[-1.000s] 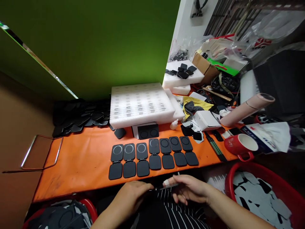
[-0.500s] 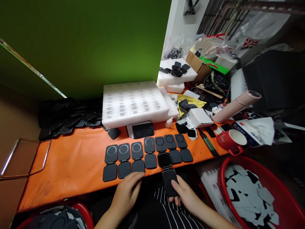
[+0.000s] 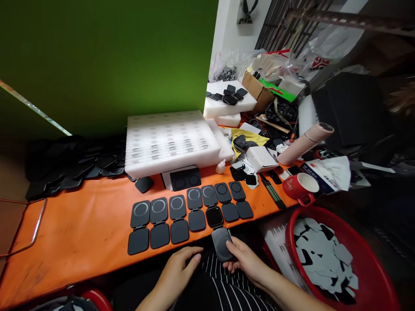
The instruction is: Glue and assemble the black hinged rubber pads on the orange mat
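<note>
My right hand (image 3: pixel 241 257) grips the near panel of a black folding charger pad (image 3: pixel 222 245), thumb on top and fingers curled beneath. Its other hinged panel, glossy and dark (image 3: pixel 214 216), reaches over the table edge and covers part of the row behind it. My left hand (image 3: pixel 181 265) holds nothing, its thumb and fingers apart, just off the table's front edge. Along that edge lies a row of similar unfolded charger pads (image 3: pixel 160 235), the far panels marked with rings. A dark double-ring sheet (image 3: pixel 186 179) leans against the foam behind them.
White foam trays (image 3: pixel 171 138) stand behind the row, near a small white bottle (image 3: pixel 221 166). Dark pieces (image 3: pixel 78 160) are heaped at left. To the right are a red mug (image 3: pixel 300 188), a pink flask (image 3: pixel 304 142) and a red tub (image 3: pixel 366 259) of white cut pieces.
The view has shifted right. My left hand has drawn back from the row, its thumb now apart from the fingers. The held charger pad has tilted, and its near panel catches more light.
</note>
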Motion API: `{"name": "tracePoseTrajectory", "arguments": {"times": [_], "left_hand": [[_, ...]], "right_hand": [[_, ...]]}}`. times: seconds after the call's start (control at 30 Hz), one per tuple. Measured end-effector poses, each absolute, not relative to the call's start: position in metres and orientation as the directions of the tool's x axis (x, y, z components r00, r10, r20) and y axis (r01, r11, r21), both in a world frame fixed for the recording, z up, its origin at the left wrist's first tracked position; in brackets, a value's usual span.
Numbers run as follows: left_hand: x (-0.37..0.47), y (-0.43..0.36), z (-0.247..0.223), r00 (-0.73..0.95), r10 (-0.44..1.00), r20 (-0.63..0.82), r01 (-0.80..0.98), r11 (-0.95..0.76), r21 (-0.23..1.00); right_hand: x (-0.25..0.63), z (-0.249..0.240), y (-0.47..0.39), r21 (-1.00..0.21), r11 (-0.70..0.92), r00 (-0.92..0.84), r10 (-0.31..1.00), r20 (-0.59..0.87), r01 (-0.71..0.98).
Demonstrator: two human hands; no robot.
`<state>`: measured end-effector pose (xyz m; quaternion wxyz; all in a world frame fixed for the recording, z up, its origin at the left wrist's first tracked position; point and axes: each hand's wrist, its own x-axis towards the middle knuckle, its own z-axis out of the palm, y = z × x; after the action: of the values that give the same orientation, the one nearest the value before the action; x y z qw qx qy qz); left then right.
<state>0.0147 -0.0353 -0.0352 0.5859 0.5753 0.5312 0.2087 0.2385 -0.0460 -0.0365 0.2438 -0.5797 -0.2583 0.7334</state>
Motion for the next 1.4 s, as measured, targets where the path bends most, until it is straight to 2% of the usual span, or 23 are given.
{"name": "tracePoseTrajectory", "arguments": {"times": [0.13,0.2,0.3,0.4,0.47,0.5,0.57,0.67,0.73,0.8,0.87,1.03,1.1,1.17,1.23,1.27,1.33,1.4], "left_hand": [[0.042,-0.023,-0.035,0.441,0.756,-0.483,0.015,0.533,0.846],[0.053,-0.015,-0.031,0.431,0.750,-0.502,-0.180,0.617,0.766],[0.058,-0.005,-0.024,0.319,0.794,-0.517,-0.380,0.607,0.698],[0.052,-0.001,-0.021,0.197,0.804,-0.561,-0.434,0.584,0.686],[0.045,-0.003,-0.022,0.148,0.793,-0.591,-0.441,0.588,0.678],[0.042,-0.005,-0.023,0.130,0.787,-0.603,-0.443,0.590,0.675],[0.038,-0.008,-0.024,0.095,0.780,-0.619,-0.441,0.590,0.676],[0.035,-0.011,-0.024,0.058,0.778,-0.625,-0.418,0.588,0.693],[0.034,-0.011,-0.023,0.062,0.789,-0.611,-0.402,0.580,0.708],[0.033,-0.011,-0.021,0.088,0.797,-0.597,-0.392,0.579,0.715],[0.031,-0.011,-0.019,0.102,0.800,-0.592,-0.387,0.580,0.717],[0.030,-0.014,-0.016,0.034,0.799,-0.601,-0.387,0.565,0.729],[0.031,-0.013,-0.017,0.040,0.799,-0.600,-0.405,0.562,0.721],[0.033,-0.010,-0.020,0.078,0.795,-0.602,-0.426,0.572,0.701],[0.035,-0.007,-0.021,0.114,0.793,-0.599,-0.443,0.580,0.683],[0.036,-0.005,-0.021,0.128,0.792,-0.597,-0.445,0.584,0.679],[0.037,-0.003,-0.019,0.147,0.794,-0.590,-0.442,0.586,0.679],[0.037,-0.002,-0.016,0.161,0.795,-0.585,-0.436,0.589,0.681]], "right_hand": [[0.237,-0.033,-0.054,-0.762,-0.646,-0.290,0.737,-0.611,-0.035],[0.238,-0.028,-0.054,-0.830,-0.552,-0.366,0.758,-0.540,0.083],[0.249,-0.023,-0.047,-0.888,-0.270,-0.378,0.830,-0.411,0.374],[0.273,-0.022,-0.028,-0.738,-0.023,-0.168,0.969,-0.184,0.675],[0.293,-0.023,-0.010,-0.603,0.022,-0.051,0.998,-0.031,0.797],[0.302,-0.023,0.001,-0.551,0.018,-0.021,1.000,-0.001,0.834],[0.315,-0.021,0.027,-0.451,-0.047,0.034,0.999,-0.037,0.891],[0.317,-0.015,0.070,-0.304,-0.174,0.112,0.971,-0.209,0.937],[0.308,-0.013,0.095,-0.242,-0.219,0.144,0.945,-0.294,0.945],[0.301,-0.012,0.113,-0.242,-0.252,0.154,0.920,-0.360,0.937],[0.300,-0.011,0.121,-0.314,-0.262,0.134,0.917,-0.375,0.912],[0.328,0.014,0.101,-0.536,-0.172,0.035,0.966,-0.256,0.827],[0.341,0.030,0.081,-0.672,-0.265,0.067,0.950,-0.305,0.691],[0.349,0.044,0.059,-0.807,-0.393,0.085,0.913,-0.399,0.441],[0.351,0.050,0.035,-0.859,-0.462,0.093,0.887,-0.453,0.223],[0.350,0.050,0.024,-0.866,-0.470,0.102,0.882,-0.459,0.172],[0.346,0.042,0.003,-0.868,-0.455,0.116,0.891,-0.440,0.197],[0.340,0.028,-0.016,-0.857,-0.415,0.121,0.910,-0.397,0.307]]}}
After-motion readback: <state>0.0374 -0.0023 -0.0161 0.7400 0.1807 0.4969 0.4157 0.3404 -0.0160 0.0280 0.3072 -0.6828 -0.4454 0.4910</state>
